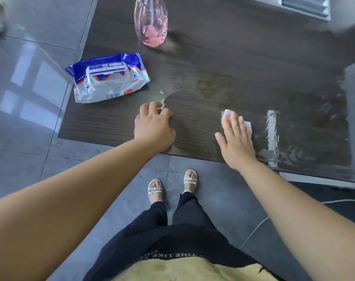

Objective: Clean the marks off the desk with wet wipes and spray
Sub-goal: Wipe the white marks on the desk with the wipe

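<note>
- Fingers of my right hand (236,136) are lying straight and flat, pressing a white wipe (227,113) onto the dark worktop (192,126) close to its near edge.
- My left hand (154,126) is resting to the left of it, fingers loosely bent, holding nothing.
- Wipes pack (107,78) is lying at the far left; pink spray bottle (151,23) is standing farther back.

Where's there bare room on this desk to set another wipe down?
Widest: the desk right of the bottle, up to the grille. Also the near-left corner, between the pack and the edge. Crowded along the near edge, where the left hand rests and the right hand presses the wipe.
</note>
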The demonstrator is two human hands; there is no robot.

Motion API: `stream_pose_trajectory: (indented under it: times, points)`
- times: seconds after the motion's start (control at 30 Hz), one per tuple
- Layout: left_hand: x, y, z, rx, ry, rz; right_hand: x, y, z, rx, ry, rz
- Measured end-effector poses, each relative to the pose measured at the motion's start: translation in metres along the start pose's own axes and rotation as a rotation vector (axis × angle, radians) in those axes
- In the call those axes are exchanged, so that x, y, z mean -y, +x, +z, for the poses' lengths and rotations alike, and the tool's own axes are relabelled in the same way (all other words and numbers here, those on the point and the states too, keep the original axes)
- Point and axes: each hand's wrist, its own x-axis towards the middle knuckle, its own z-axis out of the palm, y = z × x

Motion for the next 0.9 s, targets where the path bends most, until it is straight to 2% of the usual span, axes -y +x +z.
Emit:
stream_pose_trajectory:
  times: [0.07,0.1,0.13,0.2,0.27,0.3,0.33,0.4,0.47,0.5,0.57,0.67,0.73,0.8,0.9]
  points:
    - [-0.005,0.006,0.0,0.005,0.014,-0.007,0.028,0.024,-0.007,-0.021,0.051,0.172]
    - [-0.007,0.01,0.0,0.011,0.015,-0.017,0.046,0.029,-0.007,-0.031,0.055,0.146]
    - [-0.008,0.015,-0.001,0.012,0.011,-0.026,0.061,0.028,-0.005,-0.034,0.041,0.056]
    - [-0.009,0.022,-0.004,0.008,0.002,-0.041,0.069,0.01,0.005,-0.005,-0.045,-0.241]
    - [-0.011,0.03,-0.005,0.041,0.008,-0.067,0.041,-0.008,0.006,0.016,-0.124,-0.477]
    - [-0.011,0.031,-0.005,0.067,0.026,-0.088,0.018,-0.009,0.003,-0.003,-0.126,-0.51]
    - [-0.012,0.032,-0.004,0.087,0.047,-0.111,-0.004,-0.004,-0.001,-0.022,-0.12,-0.451]
    - [-0.013,0.034,-0.001,0.105,0.081,-0.149,-0.03,0.018,-0.015,0.026,-0.05,-0.158]
    - [-0.016,0.034,0.001,0.12,0.108,-0.162,-0.022,0.049,-0.026,0.005,0.034,0.123]
    - [-0.017,0.035,0.001,0.13,0.115,-0.166,-0.006,0.062,-0.027,-0.021,0.05,0.195]
    - [-0.019,0.035,0.0,0.144,0.118,-0.17,0.032,0.074,-0.026,-0.027,0.07,0.149]
    - [-0.018,0.038,-0.006,0.157,0.122,-0.167,0.056,0.051,-0.013,-0.009,-0.008,-0.274]
    - [-0.018,0.04,-0.009,0.183,0.127,-0.163,0.034,0.029,-0.009,0.019,-0.064,-0.498]
    - [-0.02,0.04,-0.01,0.214,0.14,-0.157,-0.001,0.028,-0.015,0.038,-0.079,-0.507]
    - [-0.022,0.043,-0.011,0.253,0.153,-0.165,-0.025,0.07,-0.037,0.045,-0.057,-0.236]
